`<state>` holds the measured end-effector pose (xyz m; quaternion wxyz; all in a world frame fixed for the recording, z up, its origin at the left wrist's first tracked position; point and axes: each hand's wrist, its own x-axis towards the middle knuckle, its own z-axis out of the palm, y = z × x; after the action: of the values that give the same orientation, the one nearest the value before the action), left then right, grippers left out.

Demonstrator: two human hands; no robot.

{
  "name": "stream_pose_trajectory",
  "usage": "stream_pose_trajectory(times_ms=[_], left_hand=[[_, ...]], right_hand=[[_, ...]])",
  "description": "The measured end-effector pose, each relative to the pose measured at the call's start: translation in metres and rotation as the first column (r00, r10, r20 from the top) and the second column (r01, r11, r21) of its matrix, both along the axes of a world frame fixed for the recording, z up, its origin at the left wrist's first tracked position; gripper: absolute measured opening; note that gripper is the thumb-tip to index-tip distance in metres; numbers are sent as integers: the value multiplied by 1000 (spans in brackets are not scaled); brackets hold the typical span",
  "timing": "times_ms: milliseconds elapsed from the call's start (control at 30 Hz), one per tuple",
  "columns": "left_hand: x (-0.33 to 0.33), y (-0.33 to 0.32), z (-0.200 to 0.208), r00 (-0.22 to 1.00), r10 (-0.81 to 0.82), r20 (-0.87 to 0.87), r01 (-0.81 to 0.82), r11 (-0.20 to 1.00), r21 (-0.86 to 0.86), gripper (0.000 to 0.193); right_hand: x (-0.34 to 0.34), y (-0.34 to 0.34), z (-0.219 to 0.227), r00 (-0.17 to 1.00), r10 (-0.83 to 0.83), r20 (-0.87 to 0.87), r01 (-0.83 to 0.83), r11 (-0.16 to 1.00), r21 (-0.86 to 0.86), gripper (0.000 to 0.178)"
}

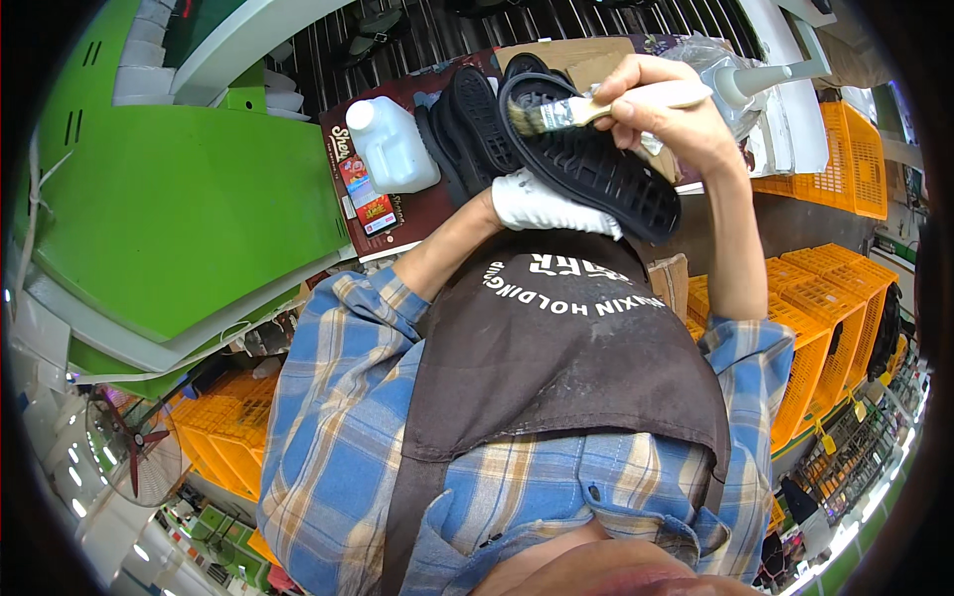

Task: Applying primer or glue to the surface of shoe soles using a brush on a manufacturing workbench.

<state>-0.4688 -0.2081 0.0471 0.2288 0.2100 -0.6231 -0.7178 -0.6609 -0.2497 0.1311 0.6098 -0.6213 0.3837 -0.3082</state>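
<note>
In my right hand (666, 109) is a paintbrush (651, 96) with a pale handle, its fingers closed round it. The bristles rest at the inner face of a black shoe sole (596, 164) with a grid of hollows, near its far end. My left hand (547, 206), in a white knitted glove, holds that sole tilted from beneath; its fingers are mostly hidden behind the sole. More black soles (482, 119) stand together just left of the held one. Beside them is a translucent plastic jug (390, 146) with a white cap.
A phone (370, 204) with a lit screen lies by the jug on a dark red cardboard sheet (343, 134). A white-spouted bottle (740, 84) stands at right near clear plastic wrap. Behind runs a slatted conveyor (437, 45). A green machine (189, 199) fills the left; orange crates (815, 308) stack at right.
</note>
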Motion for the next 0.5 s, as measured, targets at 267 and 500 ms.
stream_pose_trajectory(times_ms=[267, 500], left_hand=[[38, -11, -10, 1000, -22, 14, 14, 909, 417, 56], [36, -18, 0, 836, 347, -424, 221, 494, 841, 60]], right_hand=[[-36, -15, 8, 950, 307, -56, -299, 947, 114, 24], [-35, -14, 8, 926, 316, -206, -373, 851, -369, 19]])
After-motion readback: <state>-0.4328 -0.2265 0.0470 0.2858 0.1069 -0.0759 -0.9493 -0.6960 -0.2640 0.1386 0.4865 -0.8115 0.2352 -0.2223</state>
